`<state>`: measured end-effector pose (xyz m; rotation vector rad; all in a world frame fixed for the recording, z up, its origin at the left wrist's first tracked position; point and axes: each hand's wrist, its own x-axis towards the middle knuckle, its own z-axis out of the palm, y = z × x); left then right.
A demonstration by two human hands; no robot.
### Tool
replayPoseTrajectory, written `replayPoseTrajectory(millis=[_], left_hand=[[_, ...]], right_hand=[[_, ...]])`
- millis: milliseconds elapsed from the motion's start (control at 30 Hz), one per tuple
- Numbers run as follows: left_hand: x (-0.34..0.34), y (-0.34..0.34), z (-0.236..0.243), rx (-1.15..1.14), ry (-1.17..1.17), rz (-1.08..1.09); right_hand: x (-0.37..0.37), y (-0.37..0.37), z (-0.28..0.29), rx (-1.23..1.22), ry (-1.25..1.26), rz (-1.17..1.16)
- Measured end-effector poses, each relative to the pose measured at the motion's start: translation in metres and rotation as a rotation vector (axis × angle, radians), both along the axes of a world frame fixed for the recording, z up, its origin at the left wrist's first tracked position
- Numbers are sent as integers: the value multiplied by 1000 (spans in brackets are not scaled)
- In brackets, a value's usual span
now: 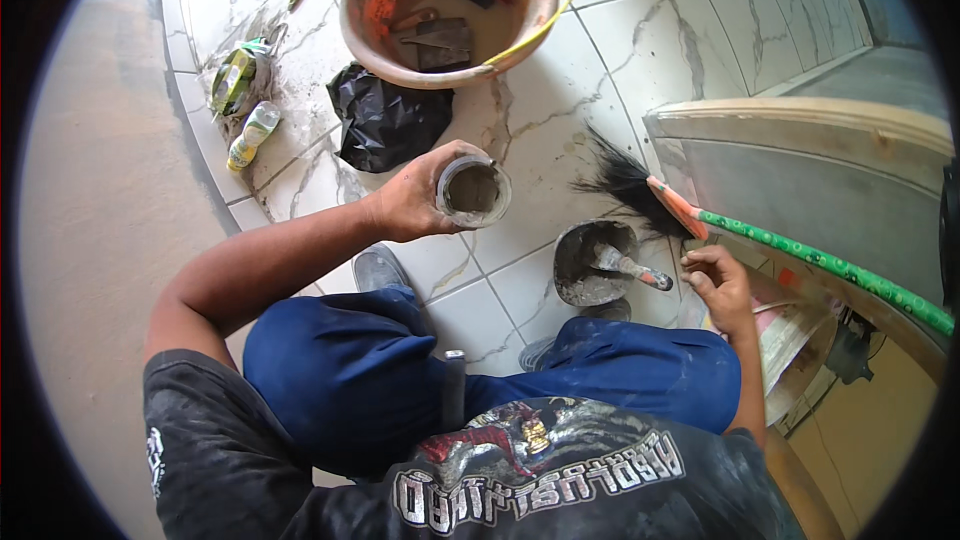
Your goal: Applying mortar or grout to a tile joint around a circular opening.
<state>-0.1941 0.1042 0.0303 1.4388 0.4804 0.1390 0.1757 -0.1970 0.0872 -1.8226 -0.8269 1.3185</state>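
Left hand grips mortar cup

Left hand [415,202] grasps a grey, mortar-smeared cup [473,191] at frame centre, above the marbled tile floor [640,50]. Right hand [722,285], fingers curled and holding nothing, rests at right beside a small mortar bowl [590,265] with a trowel [630,267].

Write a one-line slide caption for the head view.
Crouched on marble-look tiles, left hand holds a mortar-filled cup; right hand rests beside a small bowl with trowel.
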Motion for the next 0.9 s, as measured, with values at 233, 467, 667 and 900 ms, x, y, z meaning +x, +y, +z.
replayPoseTrajectory(millis=[233,467,667,900], left_hand=[[-27,20,-15,59,-65,281],[-34,26,-29,75,-165,513],[-48,37,-28,-35,-141,633],[-50,49,-27,-26,-138,694]], right_hand=[[-96,285,48,421,-752,641],[-157,477,-86,-412,-1035,775],[-166,479,-140,-609,-922,663],[-171,466,-80,-481,-943,469]])
